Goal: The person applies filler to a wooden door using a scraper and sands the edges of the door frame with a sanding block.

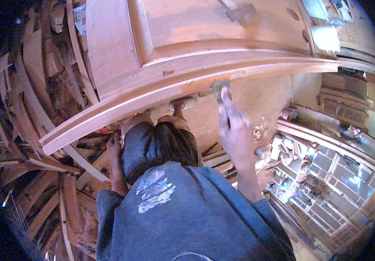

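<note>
Brush (220, 90) dark, flat-ended, pinched in right grip (235, 127), against pale wooden rail (146, 98) patched orange; left grip (114, 143) unclear

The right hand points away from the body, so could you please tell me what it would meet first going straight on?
Probably the wooden rail, which the brush held in the right hand touches or nearly touches; depth there is hard to judge.
</note>
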The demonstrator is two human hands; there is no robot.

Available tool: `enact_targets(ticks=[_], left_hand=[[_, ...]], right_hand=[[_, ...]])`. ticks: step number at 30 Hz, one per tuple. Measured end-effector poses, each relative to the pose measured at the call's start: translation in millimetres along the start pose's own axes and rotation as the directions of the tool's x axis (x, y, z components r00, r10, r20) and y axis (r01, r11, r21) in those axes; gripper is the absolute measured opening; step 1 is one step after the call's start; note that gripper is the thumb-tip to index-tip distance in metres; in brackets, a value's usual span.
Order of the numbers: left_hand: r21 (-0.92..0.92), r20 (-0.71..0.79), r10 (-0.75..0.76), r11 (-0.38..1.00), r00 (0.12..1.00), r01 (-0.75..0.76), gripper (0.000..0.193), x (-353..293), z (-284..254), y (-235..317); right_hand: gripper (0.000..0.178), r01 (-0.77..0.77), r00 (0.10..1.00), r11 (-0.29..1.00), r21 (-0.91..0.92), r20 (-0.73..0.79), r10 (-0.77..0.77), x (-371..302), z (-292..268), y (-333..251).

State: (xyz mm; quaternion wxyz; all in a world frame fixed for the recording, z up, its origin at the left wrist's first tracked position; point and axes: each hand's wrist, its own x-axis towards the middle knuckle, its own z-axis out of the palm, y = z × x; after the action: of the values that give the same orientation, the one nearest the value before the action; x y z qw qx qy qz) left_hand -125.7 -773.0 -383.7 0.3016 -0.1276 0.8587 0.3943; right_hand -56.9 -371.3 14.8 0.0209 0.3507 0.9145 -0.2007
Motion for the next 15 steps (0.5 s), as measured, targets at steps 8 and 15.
enact_targets(ticks=[8,15], left_hand=[[0.022,-0.136,0.070,0.997,0.988,-0.068,0.052,4,17,-33],[-0.227,-0.064,-0.130,0.967,0.990,0.112,0.050,-19,18,-2]], right_hand=[[0.043,0.467,0.818,0.866,-0.178,0.458,-0.347,23,-79,-45],[0.025,0.795,0.522,0.563,-0.225,0.727,-0.447,94,-78,-75]])
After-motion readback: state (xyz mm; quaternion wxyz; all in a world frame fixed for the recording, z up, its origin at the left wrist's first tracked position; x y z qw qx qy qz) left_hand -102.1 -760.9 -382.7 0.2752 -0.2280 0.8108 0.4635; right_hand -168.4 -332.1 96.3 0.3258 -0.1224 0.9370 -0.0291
